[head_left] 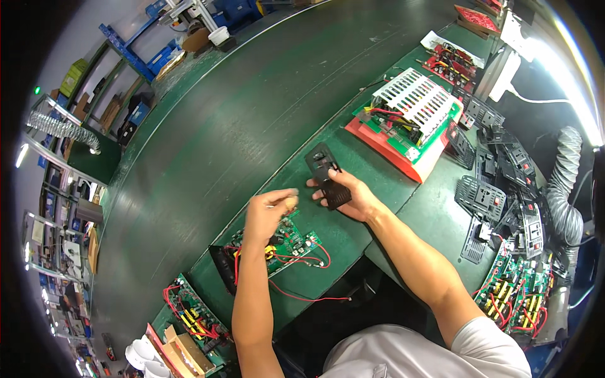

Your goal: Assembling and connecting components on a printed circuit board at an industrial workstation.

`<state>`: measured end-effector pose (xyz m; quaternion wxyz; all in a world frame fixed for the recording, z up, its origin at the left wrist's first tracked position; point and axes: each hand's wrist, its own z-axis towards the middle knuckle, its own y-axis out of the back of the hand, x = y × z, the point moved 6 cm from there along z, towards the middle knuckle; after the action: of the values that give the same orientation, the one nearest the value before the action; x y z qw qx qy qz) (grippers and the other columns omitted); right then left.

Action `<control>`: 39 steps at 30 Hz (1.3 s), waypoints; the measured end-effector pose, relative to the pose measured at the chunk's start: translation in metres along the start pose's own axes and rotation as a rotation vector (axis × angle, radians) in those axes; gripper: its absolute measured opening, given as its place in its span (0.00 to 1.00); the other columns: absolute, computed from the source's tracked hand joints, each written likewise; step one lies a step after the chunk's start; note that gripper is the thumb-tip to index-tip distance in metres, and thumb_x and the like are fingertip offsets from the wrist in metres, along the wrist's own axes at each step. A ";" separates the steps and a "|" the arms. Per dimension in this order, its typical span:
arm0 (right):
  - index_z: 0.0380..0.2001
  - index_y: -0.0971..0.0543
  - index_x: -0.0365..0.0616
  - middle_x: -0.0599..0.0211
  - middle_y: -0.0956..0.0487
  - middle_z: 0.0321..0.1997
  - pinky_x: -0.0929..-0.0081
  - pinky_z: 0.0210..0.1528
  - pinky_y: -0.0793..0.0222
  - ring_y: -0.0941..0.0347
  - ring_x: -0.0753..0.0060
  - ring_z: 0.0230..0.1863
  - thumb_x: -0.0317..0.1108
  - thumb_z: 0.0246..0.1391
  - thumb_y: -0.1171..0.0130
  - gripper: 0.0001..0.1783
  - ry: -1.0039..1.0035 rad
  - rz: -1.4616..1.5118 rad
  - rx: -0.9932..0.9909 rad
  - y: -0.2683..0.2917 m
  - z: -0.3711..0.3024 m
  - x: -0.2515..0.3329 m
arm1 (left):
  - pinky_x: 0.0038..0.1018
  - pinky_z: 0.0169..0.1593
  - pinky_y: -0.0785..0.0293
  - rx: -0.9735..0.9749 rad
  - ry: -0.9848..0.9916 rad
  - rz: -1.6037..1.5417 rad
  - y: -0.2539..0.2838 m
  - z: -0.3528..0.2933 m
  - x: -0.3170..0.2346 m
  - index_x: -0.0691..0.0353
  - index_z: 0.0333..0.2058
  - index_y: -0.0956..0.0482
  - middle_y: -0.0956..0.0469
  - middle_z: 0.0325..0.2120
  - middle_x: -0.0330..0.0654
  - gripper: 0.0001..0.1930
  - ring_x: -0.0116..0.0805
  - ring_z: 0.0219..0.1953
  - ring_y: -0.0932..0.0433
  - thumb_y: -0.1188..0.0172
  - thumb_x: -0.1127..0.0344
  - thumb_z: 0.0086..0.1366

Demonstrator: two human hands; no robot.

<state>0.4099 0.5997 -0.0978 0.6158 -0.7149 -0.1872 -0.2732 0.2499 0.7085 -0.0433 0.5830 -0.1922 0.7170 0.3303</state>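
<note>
One panel (323,176) sits in the right hand (356,198), gripped between thumb and fingers, long axis eleven to five o'clock; the left hand (263,217), at its eight o'clock, bunches fingertips, contents unclear; a board (293,238) lies at seven.

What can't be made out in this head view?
All in the head view:
- Left hand: blur at the fingertips hides what, if anything, they pinch.
- Black panel: partly covered by the right hand.
- Circuit board: partly behind the left forearm.
- Black panel pile: pieces overlap, so no sure count.
- White cups: cut off by the lower edge.
</note>
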 end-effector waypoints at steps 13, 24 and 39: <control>0.63 0.36 0.44 0.59 0.23 0.55 0.73 0.43 0.25 0.22 0.70 0.44 0.45 0.66 0.47 0.28 0.000 -0.105 0.030 -0.008 0.000 -0.004 | 0.22 0.39 0.24 -0.104 -0.046 0.044 -0.006 0.006 0.013 0.69 0.47 0.16 0.17 0.37 0.41 0.14 0.25 0.34 0.20 0.34 0.77 0.61; 0.70 0.38 0.43 0.73 0.25 0.44 0.79 0.43 0.31 0.28 0.79 0.39 0.40 0.66 0.46 0.32 0.016 -0.618 -0.147 -0.037 -0.006 -0.010 | 0.23 0.36 0.24 -0.149 -0.263 0.203 -0.008 -0.004 -0.013 0.69 0.43 0.16 0.18 0.35 0.43 0.11 0.28 0.32 0.20 0.38 0.81 0.61; 0.71 0.40 0.45 0.48 0.27 0.51 0.64 0.55 0.33 0.28 0.51 0.49 0.44 0.64 0.47 0.35 0.257 -1.235 -0.217 -0.049 -0.014 -0.001 | 0.29 0.34 0.24 -0.255 -0.479 0.526 -0.011 -0.019 -0.039 0.71 0.40 0.17 0.19 0.31 0.49 0.11 0.39 0.28 0.19 0.39 0.81 0.58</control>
<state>0.3776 0.5947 -0.0590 0.2867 -0.4952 -0.4604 -0.6787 0.2531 0.6828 -0.0067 0.6008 0.0101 0.5385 0.5908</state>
